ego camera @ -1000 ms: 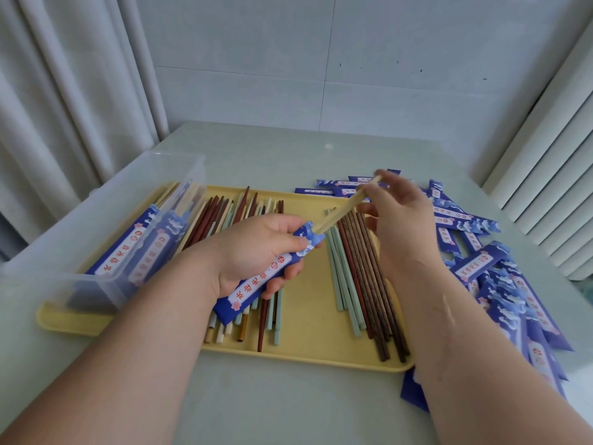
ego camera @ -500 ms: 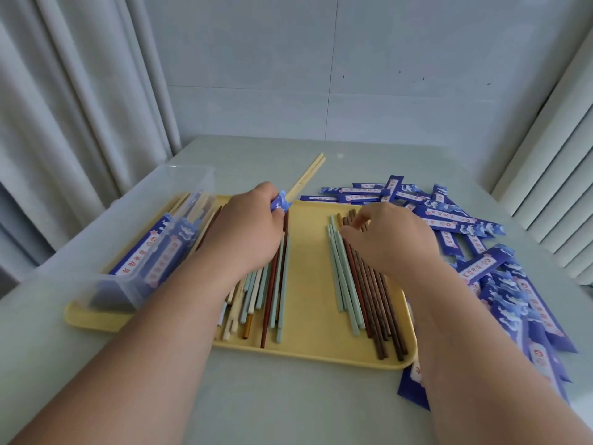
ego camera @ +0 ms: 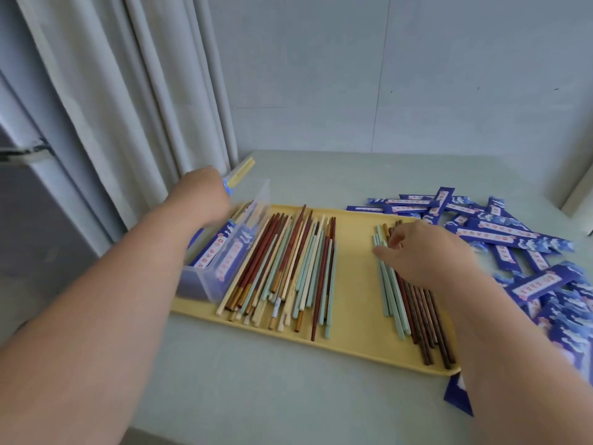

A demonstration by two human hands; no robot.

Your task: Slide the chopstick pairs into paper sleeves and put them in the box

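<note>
I've got the tray (ego camera: 356, 335) lying across the counter (ego camera: 256, 396) in front of me. The box (ego camera: 205, 284) sits on its left end, sleeved pairs (ego camera: 221, 252) inside. Just right of the box lies a pile of loose chopsticks (ego camera: 288, 268); a smaller bunch (ego camera: 417, 316) lies at the tray's right end, under my right grip (ego camera: 423, 252). My left grip (ego camera: 202, 187), a filled sleeve (ego camera: 239, 175) in it, hangs over the box's far end. Empty sleeves (ego camera: 513, 232) heap on the counter right of the tray.

Sleeved pair (ego camera: 239, 176) held tilted over the clear box (ego camera: 208, 284)
The box, holding packed pairs (ego camera: 224, 252), sits at the yellow tray's (ego camera: 353, 284) left edge, loose chopsticks (ego camera: 288, 268) beside it, mint and brown ones (ego camera: 414, 313) near its right edge; blue sleeves (ego camera: 500, 232) strew the table's (ego camera: 288, 396) right edge.
</note>
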